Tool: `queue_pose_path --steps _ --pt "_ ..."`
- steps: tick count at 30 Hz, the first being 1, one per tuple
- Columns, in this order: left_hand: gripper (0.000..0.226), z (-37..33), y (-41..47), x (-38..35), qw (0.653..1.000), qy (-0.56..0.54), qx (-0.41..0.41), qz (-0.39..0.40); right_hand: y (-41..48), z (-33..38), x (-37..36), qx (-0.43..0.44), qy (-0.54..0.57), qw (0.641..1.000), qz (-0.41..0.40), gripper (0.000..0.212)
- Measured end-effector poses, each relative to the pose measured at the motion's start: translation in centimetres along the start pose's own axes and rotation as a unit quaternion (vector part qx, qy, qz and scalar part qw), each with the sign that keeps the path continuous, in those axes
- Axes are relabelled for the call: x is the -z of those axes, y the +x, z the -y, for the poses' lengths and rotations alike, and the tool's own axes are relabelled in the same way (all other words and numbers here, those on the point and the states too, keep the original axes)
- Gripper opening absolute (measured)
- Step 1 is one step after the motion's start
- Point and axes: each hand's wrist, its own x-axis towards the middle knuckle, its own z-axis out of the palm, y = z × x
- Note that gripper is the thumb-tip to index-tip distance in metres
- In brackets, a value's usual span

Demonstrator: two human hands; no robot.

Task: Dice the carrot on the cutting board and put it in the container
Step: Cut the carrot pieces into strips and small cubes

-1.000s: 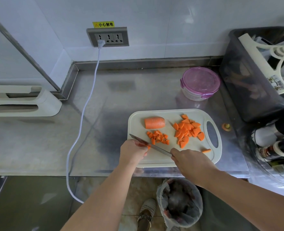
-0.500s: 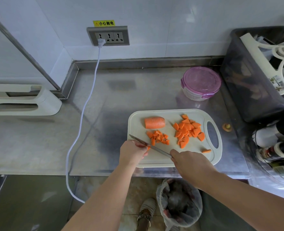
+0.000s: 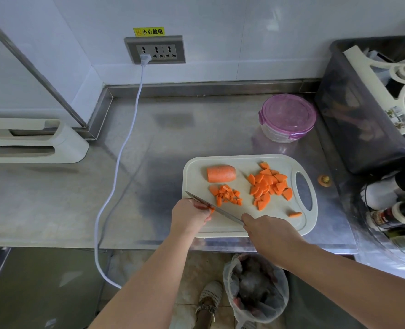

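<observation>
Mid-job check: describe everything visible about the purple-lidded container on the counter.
The container is round and low: clear body, translucent purple clip lid, closed. It stands upright on the steel counter, beyond the far right corner of the cutting board and apart from it, close beside the dark bin. Contents unclear.

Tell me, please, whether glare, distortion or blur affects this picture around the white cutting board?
Head view: wide-angle distortion splays the dark plastic bin outward at the right edge; head view: soft reflections sheen the stainless steel counter; head view: the white plastic cutting board, orange half-moon carrot slices and steel knife look sharp.
</observation>
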Motion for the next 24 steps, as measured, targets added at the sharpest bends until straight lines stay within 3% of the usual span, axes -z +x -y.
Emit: queue_pose_path --steps 9,19,22,24 --pt "0.026 -0.2 -0.1 0.2 1.000 -0.006 -0.002 0.003 0.1 -0.1 -0.4 -0.004 0.026 1.000 0.010 0.030" --pt "0.006 0.0 0.1 0.3 1.000 -0.012 0.008 0.004 -1.1 -0.6 0.3 -0.005 0.068 0.997 -0.025 0.020" --pt "0.005 0.1 0.3 0.8 1.000 0.023 -0.006 -0.007 -1.2 -0.9 0.7 -0.002 0.090 0.993 -0.070 0.017" --pt "0.009 -0.2 0.6 1.2 0.992 0.103 -0.058 -0.033 -1.3 -1.3 1.0 -0.015 0.102 0.990 -0.099 0.023"
